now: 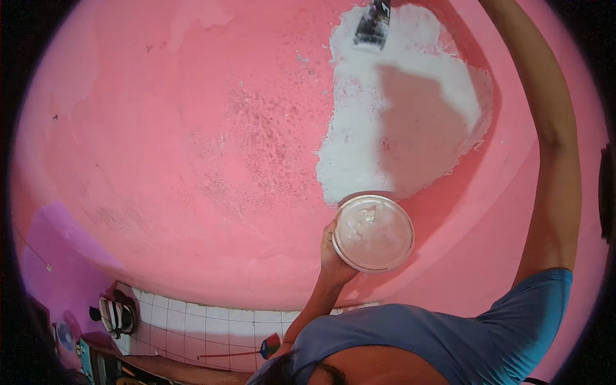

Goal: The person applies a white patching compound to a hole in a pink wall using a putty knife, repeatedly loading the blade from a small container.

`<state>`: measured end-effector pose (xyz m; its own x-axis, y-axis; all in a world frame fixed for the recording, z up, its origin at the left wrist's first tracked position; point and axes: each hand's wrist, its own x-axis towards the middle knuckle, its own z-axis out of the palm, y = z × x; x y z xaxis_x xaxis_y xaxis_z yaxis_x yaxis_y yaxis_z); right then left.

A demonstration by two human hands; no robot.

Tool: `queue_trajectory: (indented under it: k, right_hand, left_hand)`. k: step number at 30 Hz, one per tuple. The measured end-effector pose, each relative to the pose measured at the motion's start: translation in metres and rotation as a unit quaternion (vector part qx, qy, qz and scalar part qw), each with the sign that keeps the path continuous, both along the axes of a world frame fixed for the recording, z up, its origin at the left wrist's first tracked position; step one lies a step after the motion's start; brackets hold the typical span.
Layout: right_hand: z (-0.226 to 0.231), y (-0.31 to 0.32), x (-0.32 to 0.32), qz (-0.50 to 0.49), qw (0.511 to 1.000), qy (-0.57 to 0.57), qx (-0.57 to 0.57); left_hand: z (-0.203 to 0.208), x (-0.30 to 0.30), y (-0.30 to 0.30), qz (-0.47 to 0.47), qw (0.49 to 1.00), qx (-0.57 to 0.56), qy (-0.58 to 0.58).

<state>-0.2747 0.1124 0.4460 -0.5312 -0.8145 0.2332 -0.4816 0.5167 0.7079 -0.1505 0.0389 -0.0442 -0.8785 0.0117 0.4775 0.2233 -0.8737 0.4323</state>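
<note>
My left hand (336, 262) grips a round whitish tub (375, 264) by its left side, low in front of the pink wall. White paste (366, 221) lies inside it, with a small lump. Higher up, a flat dark tool (373, 27) meets the wall with its wide, white-smeared edge. Whether it is a brush or a putty knife I cannot tell. A ragged white patch (353, 122) spreads below and around the tool, partly in shadow. My right arm (555, 141) reaches up past the top edge, so my right hand is out of sight.
The pink wall (167, 160) is stained and pitted left of the patch. Below it runs a white tiled floor (218, 324), where a red-handled tool with a blue head (265, 348) lies. A black and white object (117, 316) stands by the purple wall (58, 256).
</note>
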Motion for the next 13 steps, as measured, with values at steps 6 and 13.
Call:
queue_trajectory:
  k: [6,13]
  right_hand:
    - [0.063,-0.002,0.005,0.072,0.996,-0.023,-0.048]
    - [-0.02,-0.007,0.067,-0.038,0.996,0.068,0.042]
  left_hand:
    - [0.008,-0.003,-0.007,-0.15,0.968,0.133,-0.147]
    - [0.006,0.0,-0.01,-0.148,0.968,0.136,-0.153]
